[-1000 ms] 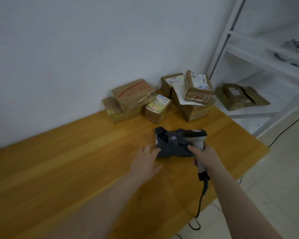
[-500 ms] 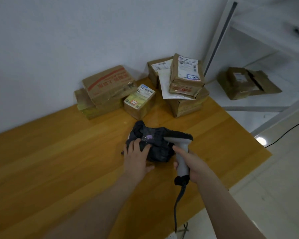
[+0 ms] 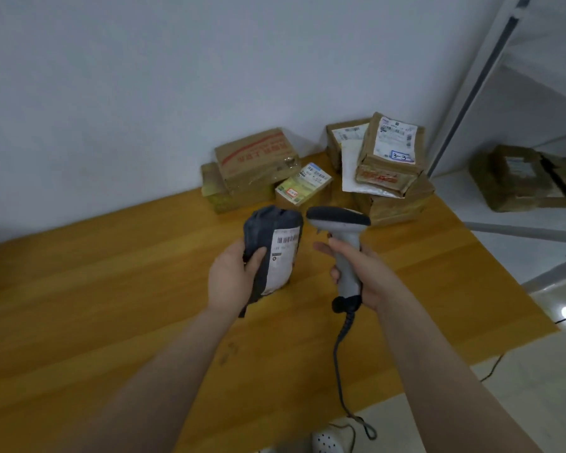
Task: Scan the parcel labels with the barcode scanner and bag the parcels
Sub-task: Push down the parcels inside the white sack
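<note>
Grey parcel (image 3: 268,250) gripped upright in left hand (image 3: 234,276), label facing scanner (image 3: 342,237). Right hand (image 3: 361,273) grips scanner handle above bench (image 3: 111,289).

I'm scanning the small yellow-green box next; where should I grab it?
Probably its side walls at the near end, from the front: the small yellow-green box lies label-up, bigger boxes crowd its back, and side walls leave the barcode uncovered.

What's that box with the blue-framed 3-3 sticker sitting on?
The stickered box lies on a white envelope, which rests on a larger brown box on the table. Much of the envelope and the big box's top are covered, so any labels there cannot be seen.
</note>
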